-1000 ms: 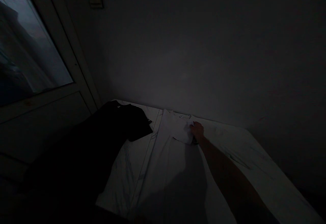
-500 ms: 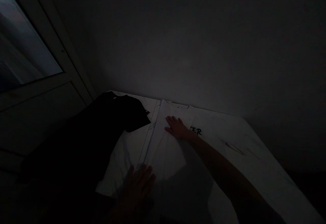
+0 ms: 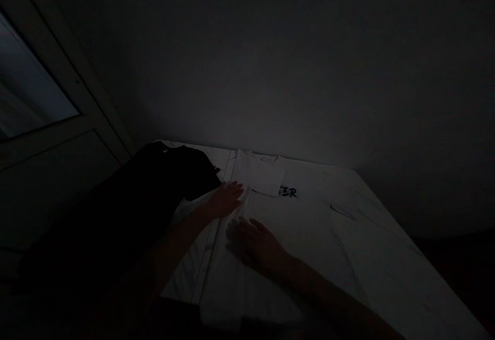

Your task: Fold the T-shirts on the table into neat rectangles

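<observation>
A white T-shirt (image 3: 294,237) lies spread out in dim light, with dark lettering (image 3: 289,192) partly showing on its front. A folded white flap (image 3: 260,173) sits just below the collar (image 3: 266,157). My right hand (image 3: 253,242) rests flat and open on the shirt's front. My left hand (image 3: 227,199) lies open, its fingers on the shirt's left edge. Neither hand holds anything.
A black garment (image 3: 170,175) lies in a heap left of the shirt, on a white-covered surface (image 3: 181,278). A grey wall (image 3: 270,72) rises behind it. A window in a pale frame (image 3: 31,82) stands at the upper left.
My left hand has moved forward to the shirt's left edge. My right hand has slid back toward me, uncovering the flap. The view has turned slightly.
</observation>
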Available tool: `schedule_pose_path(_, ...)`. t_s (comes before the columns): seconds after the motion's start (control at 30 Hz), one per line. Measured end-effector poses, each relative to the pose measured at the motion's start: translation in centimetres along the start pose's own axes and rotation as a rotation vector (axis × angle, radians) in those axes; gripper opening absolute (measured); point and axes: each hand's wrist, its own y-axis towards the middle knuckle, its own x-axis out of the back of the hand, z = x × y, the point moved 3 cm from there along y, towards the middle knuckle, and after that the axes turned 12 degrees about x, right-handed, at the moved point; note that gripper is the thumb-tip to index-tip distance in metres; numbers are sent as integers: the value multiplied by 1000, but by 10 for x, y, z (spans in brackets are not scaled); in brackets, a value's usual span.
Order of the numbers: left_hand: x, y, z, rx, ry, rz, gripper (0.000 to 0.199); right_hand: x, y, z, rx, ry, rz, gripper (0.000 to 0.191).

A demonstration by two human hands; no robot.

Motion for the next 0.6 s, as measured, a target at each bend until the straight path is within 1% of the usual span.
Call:
schedule_pose_path(0.07,-3,10,-2,-71,-7,41,48,-6,-14,15,18,37,7,56)
schedule_pose_path(0.17,-9,16,-4,-116,-19,65,54,-13,-30,25,-38,71,49,66)
schedule_pose_path(0.27,-13,19,-3,-142,-23,65,65,-12,-36,34,-55,105,61,71)
schedule_pose_path(0.37,-12,21,-1,-143,-45,85,63,-9,-35,51,5,163,62,74)
schedule_pose_path(0.47,-9,14,4,-79,-71,76,56,-7,-38,72,62,221,59,76)
schedule_pose_path(0.6,-9,-14,6,-73,-74,96,55,-14,-45,91,125,247,96,90)
